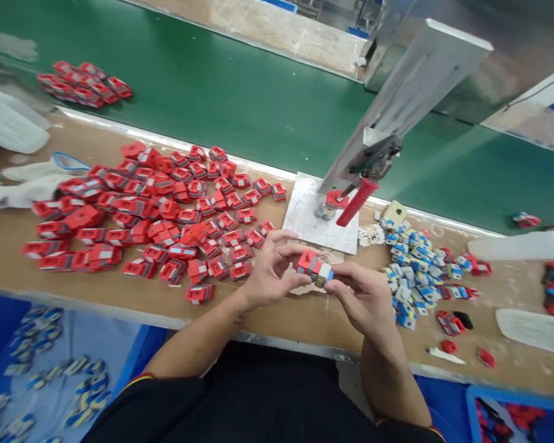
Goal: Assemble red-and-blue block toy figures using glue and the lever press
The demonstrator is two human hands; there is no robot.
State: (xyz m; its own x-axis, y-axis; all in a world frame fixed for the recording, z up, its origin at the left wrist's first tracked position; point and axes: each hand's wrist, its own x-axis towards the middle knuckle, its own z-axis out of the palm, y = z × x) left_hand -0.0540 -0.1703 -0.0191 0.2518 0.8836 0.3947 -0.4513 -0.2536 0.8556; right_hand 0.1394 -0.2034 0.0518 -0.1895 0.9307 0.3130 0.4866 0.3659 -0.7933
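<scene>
Pinching a small red, grey and blue plastic block [313, 267] between them, left hand [271, 272] and right hand [367, 297] used fingertips; uneven pressure risked a slip.

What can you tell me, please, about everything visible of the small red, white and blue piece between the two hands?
The piece is blocky and looks like plastic: mostly red at one end, with a grey band around its middle, then white and blue, with a yellowish patch underneath. It is held above the workbench, tilted slightly down toward the right. The left hand grips the red end; the right hand touches the blue-and-white end. Finer details are too small to tell.
</scene>
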